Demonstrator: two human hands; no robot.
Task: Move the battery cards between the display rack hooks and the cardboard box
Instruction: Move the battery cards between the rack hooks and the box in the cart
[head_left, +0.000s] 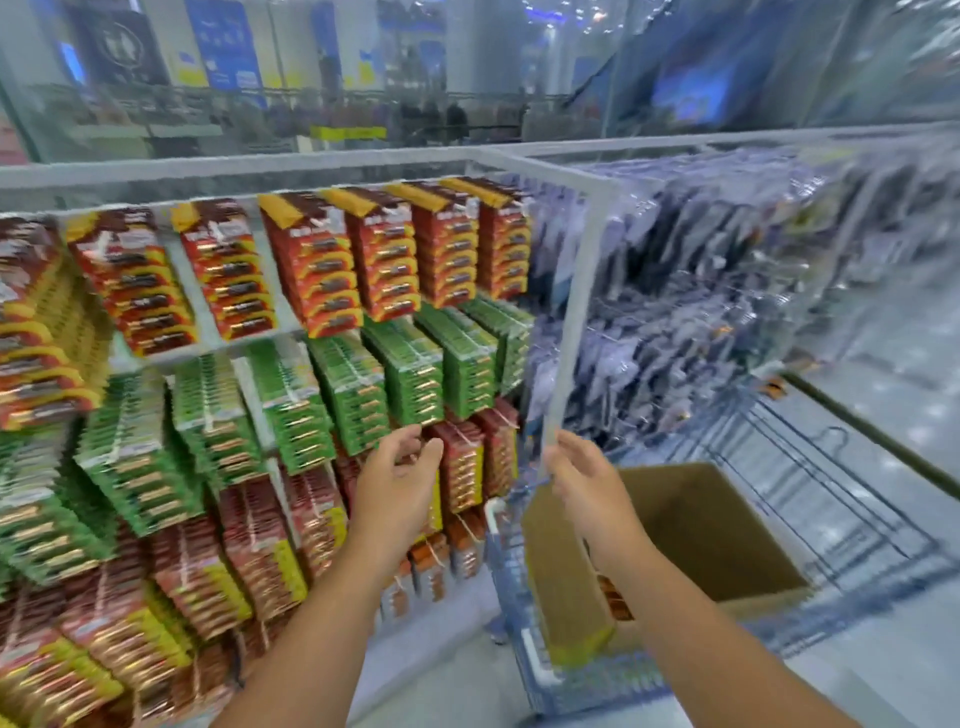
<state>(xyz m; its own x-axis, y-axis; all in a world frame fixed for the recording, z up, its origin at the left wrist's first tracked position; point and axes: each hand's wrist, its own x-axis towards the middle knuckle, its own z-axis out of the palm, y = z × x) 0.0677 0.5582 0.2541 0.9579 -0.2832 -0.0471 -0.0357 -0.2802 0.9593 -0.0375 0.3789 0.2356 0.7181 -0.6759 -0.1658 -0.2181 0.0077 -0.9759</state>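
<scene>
The whole view is smeared by motion blur, so print on the battery cards (332, 270) cannot be read and the hooks beneath them are hidden by the packed rows on the display rack (571, 322); the inside of the cardboard box (711, 525) is partly covered by the right forearm, and only a scrap of orange is made out there. The left hand (397, 480) is raised with loosely curled fingers just below the green cards and just beside a red stack, nothing being held; the right hand (584, 480) is closed round the rack's pale corner post, above the box, which is seated in a blue wire cart (524, 660).
</scene>
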